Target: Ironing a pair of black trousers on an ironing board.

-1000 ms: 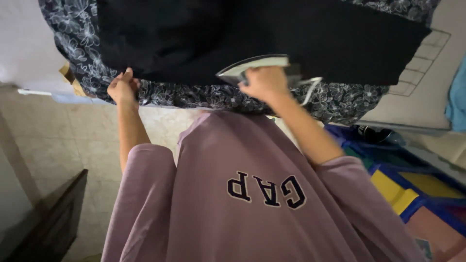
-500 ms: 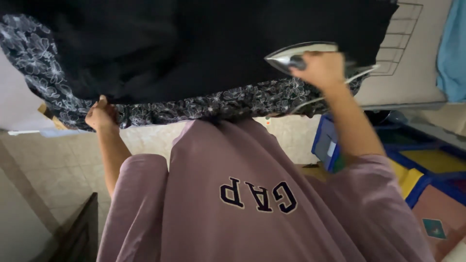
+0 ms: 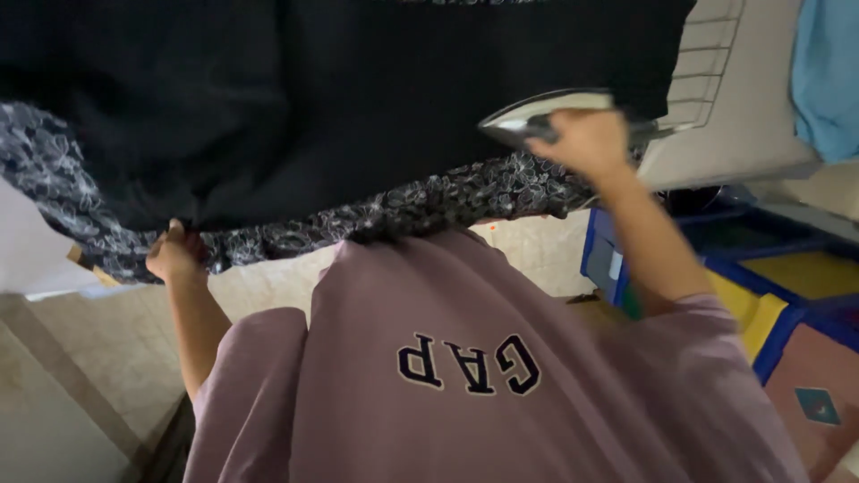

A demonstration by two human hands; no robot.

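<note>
A black garment lies spread over an ironing board with a dark floral cover. My right hand grips the handle of a silver and white clothes iron, which rests on the garment near its right side with its tip pointing left. My left hand pinches the near left edge of the black garment where it meets the floral cover. I wear a mauve top with dark letters across the chest.
A wire rack end of the board shows at the upper right, with light blue cloth beyond it. Blue and yellow containers stand on the floor at the right. Beige floor tiles lie at the left.
My right hand has slid the iron to the right along the garment over the second. The view has shifted, and my left hand stays on the garment's near edge.
</note>
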